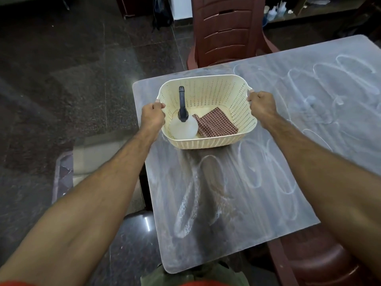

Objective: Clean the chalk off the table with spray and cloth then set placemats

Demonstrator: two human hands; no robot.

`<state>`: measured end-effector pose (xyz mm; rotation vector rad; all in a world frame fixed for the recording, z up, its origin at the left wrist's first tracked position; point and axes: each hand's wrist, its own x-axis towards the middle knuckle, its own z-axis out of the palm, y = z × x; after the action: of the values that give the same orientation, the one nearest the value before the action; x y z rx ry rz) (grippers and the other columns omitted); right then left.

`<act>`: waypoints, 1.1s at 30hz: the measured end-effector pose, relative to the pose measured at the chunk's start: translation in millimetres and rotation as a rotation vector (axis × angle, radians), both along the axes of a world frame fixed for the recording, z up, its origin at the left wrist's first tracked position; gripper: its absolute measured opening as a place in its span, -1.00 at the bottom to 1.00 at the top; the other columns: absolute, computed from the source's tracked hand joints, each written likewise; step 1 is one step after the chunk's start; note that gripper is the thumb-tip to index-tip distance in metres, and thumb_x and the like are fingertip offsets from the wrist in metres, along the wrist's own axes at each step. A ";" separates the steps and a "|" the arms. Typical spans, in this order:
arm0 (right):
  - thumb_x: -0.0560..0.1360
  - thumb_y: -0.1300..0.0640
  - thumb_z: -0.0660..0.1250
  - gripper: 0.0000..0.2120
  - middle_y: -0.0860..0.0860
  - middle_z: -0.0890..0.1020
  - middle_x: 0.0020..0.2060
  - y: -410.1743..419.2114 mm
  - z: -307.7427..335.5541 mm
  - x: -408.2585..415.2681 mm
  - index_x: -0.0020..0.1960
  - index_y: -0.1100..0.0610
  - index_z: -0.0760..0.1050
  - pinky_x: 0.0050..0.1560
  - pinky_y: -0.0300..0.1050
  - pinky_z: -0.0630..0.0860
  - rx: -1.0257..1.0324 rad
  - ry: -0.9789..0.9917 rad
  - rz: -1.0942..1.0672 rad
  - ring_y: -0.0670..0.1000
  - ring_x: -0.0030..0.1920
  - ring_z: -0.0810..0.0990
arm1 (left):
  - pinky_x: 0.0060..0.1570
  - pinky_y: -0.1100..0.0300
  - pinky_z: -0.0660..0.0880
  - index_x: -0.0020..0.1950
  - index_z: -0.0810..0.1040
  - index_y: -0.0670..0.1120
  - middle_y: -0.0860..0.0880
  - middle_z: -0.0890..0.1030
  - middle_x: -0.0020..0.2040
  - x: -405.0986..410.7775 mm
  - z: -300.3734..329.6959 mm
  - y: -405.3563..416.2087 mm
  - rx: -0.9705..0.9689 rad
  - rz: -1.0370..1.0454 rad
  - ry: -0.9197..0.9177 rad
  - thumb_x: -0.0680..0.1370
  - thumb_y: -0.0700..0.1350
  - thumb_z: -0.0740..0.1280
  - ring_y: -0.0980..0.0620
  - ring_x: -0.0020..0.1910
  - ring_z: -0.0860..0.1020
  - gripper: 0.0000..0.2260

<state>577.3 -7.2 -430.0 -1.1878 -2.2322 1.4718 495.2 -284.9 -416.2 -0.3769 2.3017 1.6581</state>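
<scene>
Chalky table (237, 203): one basket (206, 142), one spray bottle (183, 122), one cloth (216, 123).

left hand (153, 114): grips basket (208, 142) rim
right hand (261, 104): grips opposite rim
basket: holds spray bottle (183, 125), checked cloth (216, 123)
bench (268, 213): chalk loops

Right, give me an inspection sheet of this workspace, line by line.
Surface: table covered with a translucent sheet, white chalk loops scrawled across it, not yet wiped.
Job's things: cream perforated basket on the table's far left corner; inside it a spray bottle with a dark nozzle and a checked cloth beside it. Placemats: nothing seen.
Clutter: nothing seen on the table besides the basket.
Hands: left hand grips the basket's left rim; right hand grips its right handle.
Cables: nothing seen.
Surroundings: brown plastic chair beyond the table, another chair at the near right, dark stone floor.
</scene>
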 end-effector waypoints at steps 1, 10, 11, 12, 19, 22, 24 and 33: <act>0.61 0.05 0.23 -0.65 -0.02 0.44 -0.43 2.2 -2.1 -4.2 -0.34 0.07 0.43 -0.30 -0.10 0.34 0.006 -0.010 -0.011 -0.03 -0.40 0.39 | -0.40 0.27 0.31 0.09 0.55 -0.13 0.01 0.41 -0.35 -4.9 -1.0 2.7 -0.002 -0.004 -0.002 0.67 -0.09 0.10 0.11 -0.40 0.34 -0.75; 0.59 0.09 0.22 -0.71 0.01 0.52 -0.35 11.5 -14.8 -22.2 -0.04 0.27 0.61 -0.25 -0.12 0.40 0.046 -0.048 -0.043 0.00 -0.31 0.49 | -0.25 0.23 0.39 0.18 0.56 -0.18 -0.15 0.63 0.00 -33.1 -13.4 12.1 -0.018 -0.044 0.000 0.68 -0.08 0.08 0.07 -0.20 0.43 -0.69; 0.60 0.08 0.20 -0.71 0.03 0.53 -0.32 10.8 -15.6 -22.5 -0.05 0.25 0.61 -0.25 -0.13 0.39 0.059 -0.048 -0.041 -0.01 -0.31 0.48 | -0.23 0.23 0.39 0.17 0.56 -0.17 -0.21 0.61 0.13 -33.4 -14.2 12.2 -0.026 -0.048 0.004 0.67 -0.09 0.07 0.05 -0.14 0.43 -0.70; 0.61 0.07 0.19 -0.70 0.05 0.55 -0.27 9.4 -16.2 -22.4 -0.05 0.24 0.60 -0.26 -0.14 0.39 0.075 -0.048 -0.040 -0.02 -0.30 0.48 | -0.25 0.23 0.39 0.17 0.55 -0.17 -0.24 0.59 0.20 -33.5 -15.3 12.2 -0.026 -0.052 0.010 0.67 -0.10 0.07 0.03 -0.11 0.43 -0.70; 0.61 -0.04 0.20 -0.70 0.06 0.58 -0.17 8.0 -12.1 -17.6 -0.03 0.17 0.56 -0.17 -0.06 0.49 0.098 -0.040 -0.085 0.00 -0.26 0.53 | -0.17 0.19 0.46 0.17 0.51 -0.17 -0.13 0.59 0.06 -29.5 -15.7 8.6 0.000 -0.008 0.059 0.64 -0.09 0.17 -0.08 -0.01 0.56 -0.78; 0.60 0.00 0.21 -0.74 0.01 0.58 -0.08 7.2 -8.1 -4.9 0.08 0.18 0.53 -0.04 -0.15 0.45 0.172 0.035 -0.184 0.03 -0.07 0.55 | -0.08 0.32 0.41 0.26 0.42 -0.12 0.02 0.41 0.15 -5.8 -6.4 -1.5 -0.135 -0.025 0.281 0.60 -0.14 0.28 0.07 0.01 0.49 -0.75; 0.62 0.02 0.21 -0.70 0.00 0.56 -0.08 6.4 -6.7 7.9 0.15 0.23 0.51 -0.05 -0.21 0.39 0.247 0.101 -0.233 -0.03 -0.07 0.52 | 0.09 0.28 0.43 0.30 0.41 -0.12 0.02 0.36 0.22 13.7 -3.4 -9.6 -0.209 -0.129 0.484 0.55 -0.18 0.33 0.07 0.11 0.48 -0.67; 0.56 -0.04 0.19 -0.75 0.16 0.59 -0.02 4.6 -7.7 42.0 0.07 0.11 0.48 0.07 0.04 0.50 0.388 0.236 -0.083 0.12 0.00 0.57 | 0.46 -0.20 -0.21 0.35 0.37 -0.03 0.03 0.53 0.31 20.7 -2.8 23.2 -0.609 -0.580 0.394 0.53 0.11 0.35 -0.04 0.35 0.43 -0.55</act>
<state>619.3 -2.6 -437.7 -0.9195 -2.1468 1.0228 515.9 -261.7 -419.0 0.5163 2.7962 0.7845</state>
